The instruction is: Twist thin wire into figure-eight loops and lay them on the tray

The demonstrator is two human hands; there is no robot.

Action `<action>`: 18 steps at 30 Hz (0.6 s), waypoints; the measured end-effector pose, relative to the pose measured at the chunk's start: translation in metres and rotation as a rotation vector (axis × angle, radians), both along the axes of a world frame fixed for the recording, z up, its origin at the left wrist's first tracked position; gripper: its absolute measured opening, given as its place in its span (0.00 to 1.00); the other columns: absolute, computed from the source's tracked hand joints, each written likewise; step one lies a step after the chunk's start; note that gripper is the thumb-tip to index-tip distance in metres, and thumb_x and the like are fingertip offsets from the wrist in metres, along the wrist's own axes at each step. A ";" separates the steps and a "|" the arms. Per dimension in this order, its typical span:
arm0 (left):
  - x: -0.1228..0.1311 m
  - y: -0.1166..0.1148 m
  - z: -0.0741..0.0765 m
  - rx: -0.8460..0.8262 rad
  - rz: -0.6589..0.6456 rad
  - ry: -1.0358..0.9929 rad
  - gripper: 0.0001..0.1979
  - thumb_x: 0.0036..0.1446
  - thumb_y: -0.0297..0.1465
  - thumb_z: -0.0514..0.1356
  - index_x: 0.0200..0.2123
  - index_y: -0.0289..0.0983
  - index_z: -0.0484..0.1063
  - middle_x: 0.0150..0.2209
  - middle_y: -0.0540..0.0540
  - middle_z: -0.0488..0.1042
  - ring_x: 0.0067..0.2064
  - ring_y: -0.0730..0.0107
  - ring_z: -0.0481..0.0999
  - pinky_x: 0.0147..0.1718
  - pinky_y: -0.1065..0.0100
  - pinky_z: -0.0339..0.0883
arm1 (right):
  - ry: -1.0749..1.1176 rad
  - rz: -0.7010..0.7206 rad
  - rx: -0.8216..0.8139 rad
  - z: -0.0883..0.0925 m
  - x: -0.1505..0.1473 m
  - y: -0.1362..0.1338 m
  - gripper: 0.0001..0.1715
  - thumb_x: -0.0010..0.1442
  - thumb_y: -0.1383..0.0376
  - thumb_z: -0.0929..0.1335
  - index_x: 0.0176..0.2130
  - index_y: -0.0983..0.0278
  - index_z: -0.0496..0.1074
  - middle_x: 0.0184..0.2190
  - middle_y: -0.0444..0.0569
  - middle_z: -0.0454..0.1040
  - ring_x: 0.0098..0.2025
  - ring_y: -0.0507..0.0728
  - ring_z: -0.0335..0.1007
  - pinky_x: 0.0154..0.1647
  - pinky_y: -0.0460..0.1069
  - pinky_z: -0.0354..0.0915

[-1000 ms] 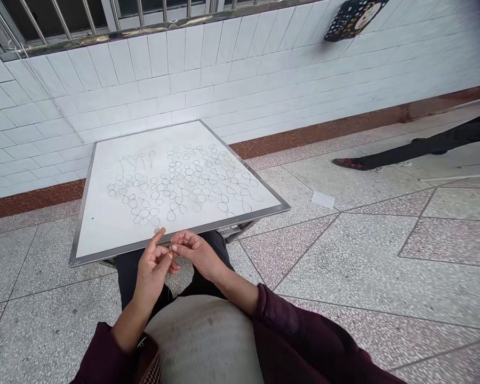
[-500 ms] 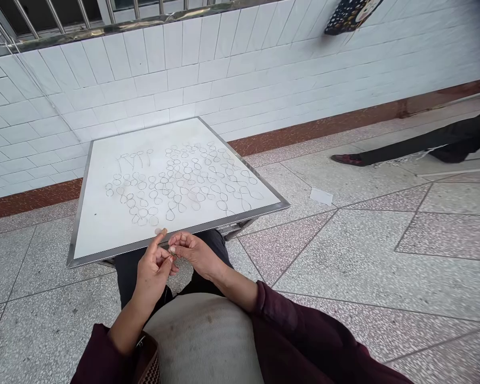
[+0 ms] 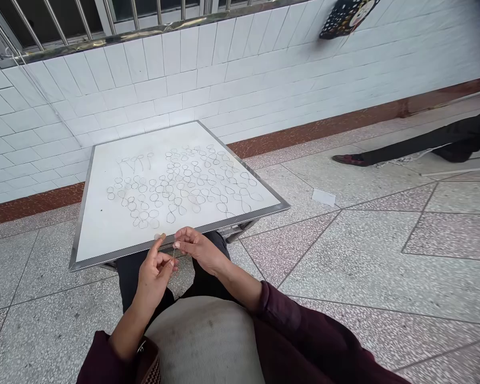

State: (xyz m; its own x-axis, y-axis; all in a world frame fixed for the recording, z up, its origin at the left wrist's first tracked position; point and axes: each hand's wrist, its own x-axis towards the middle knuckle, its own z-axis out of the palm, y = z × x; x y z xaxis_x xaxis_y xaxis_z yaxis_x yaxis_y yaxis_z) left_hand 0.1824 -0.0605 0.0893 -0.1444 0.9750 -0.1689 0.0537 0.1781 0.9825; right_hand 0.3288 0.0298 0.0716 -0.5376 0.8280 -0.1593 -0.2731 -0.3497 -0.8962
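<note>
My left hand and my right hand meet just below the near edge of a white, metal-rimmed table. Both pinch a thin dark thread that runs between their fingertips. The left forefinger sticks up toward the table rim. On the tabletop lie several small dark wire loops, many shaped like a figure eight, spread across its middle. My sleeves are dark maroon and a pale grey bulge of cloth covers my lap.
A white tiled wall with a barred window rises behind the table. Speckled stone floor spreads to the right. Another person's dark-trousered leg and shoe stretch in from the right. A white scrap lies on the floor.
My right hand has risen slightly and drawn the thread up from the left hand's pinch. The other person's leg has shifted a little on the right.
</note>
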 end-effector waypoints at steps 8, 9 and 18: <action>-0.004 -0.005 -0.003 -0.045 0.052 -0.019 0.36 0.59 0.41 0.62 0.67 0.39 0.55 0.36 0.46 0.79 0.36 0.66 0.78 0.37 0.65 0.71 | 0.022 0.052 0.034 0.006 0.007 0.001 0.22 0.60 0.47 0.70 0.41 0.62 0.69 0.36 0.46 0.74 0.35 0.51 0.66 0.35 0.47 0.62; -0.005 -0.006 -0.004 -0.046 0.041 -0.015 0.36 0.59 0.41 0.62 0.67 0.38 0.56 0.37 0.45 0.80 0.38 0.66 0.78 0.40 0.64 0.71 | 0.012 0.048 0.051 0.006 0.006 0.001 0.22 0.61 0.46 0.70 0.40 0.62 0.69 0.36 0.46 0.74 0.35 0.51 0.66 0.34 0.47 0.62; -0.012 -0.003 -0.011 0.009 0.117 -0.017 0.34 0.59 0.41 0.62 0.65 0.38 0.58 0.36 0.46 0.78 0.34 0.68 0.74 0.31 0.69 0.69 | -0.077 0.058 0.127 0.016 0.009 0.003 0.27 0.64 0.43 0.64 0.49 0.61 0.66 0.44 0.53 0.77 0.42 0.56 0.71 0.38 0.49 0.67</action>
